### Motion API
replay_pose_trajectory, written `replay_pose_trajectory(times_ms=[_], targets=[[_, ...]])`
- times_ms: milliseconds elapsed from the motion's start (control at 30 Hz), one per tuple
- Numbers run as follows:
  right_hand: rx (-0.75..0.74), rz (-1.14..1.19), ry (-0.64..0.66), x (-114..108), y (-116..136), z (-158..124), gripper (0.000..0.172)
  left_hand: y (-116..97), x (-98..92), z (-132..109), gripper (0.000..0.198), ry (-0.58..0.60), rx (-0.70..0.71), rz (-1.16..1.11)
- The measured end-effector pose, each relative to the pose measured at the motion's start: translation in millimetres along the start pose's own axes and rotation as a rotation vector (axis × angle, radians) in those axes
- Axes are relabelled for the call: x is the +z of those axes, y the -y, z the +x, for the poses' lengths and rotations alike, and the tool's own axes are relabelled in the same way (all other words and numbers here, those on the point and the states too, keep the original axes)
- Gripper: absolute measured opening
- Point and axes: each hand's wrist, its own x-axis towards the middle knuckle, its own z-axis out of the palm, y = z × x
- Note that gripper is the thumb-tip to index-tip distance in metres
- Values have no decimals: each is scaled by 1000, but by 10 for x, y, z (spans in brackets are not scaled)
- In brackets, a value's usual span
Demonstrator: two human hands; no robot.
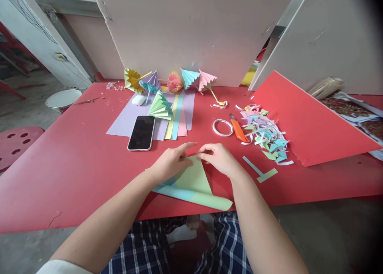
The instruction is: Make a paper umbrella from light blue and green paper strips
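Paper [193, 182], green, folded to a point, at table's [74, 166] near edge; likely light, thin, limp, quick to crease; pressed under left hand [169, 164], fingers out flat; tip pinched by right hand's [220, 160] curled fingers; best held at corners, along folds.

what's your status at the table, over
Left hand flat on green paper. Right hand pinching its folded tip. Beyond, apart: phone, orange cutter.

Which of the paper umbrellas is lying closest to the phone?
The light green paper umbrella, lying on the pastel sheets right by the phone's top edge; the other umbrellas all sit farther back on the table.
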Motion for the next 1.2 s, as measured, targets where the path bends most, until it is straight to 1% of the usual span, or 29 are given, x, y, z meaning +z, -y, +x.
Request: replay_pose_trajectory(times_ms=[367,467,567,700,800,1000,1200], targets=[[33,36,-1,1,-10,-2,11,1,5,-1,50,3,0,-1],[53,70,15,-46,-37,-2,17,7,-1,3,50,6,-1,12],[24,106,11,-83,-41,-11,21,10,0,4,51,7,-9,27],[-4,1,14,-56,-5,-28,19,2,4,-1,50,13,-10,20],[-8,-56,14,-13,6,-26,20,-4,4,-3,49,11,-5,13],[4,0,40,5,-27,-2,27,11,3,0,49,16,-3,18],[32,97,74,-23,-18,-21,25,11,-2,-1,51,25,3,19]])
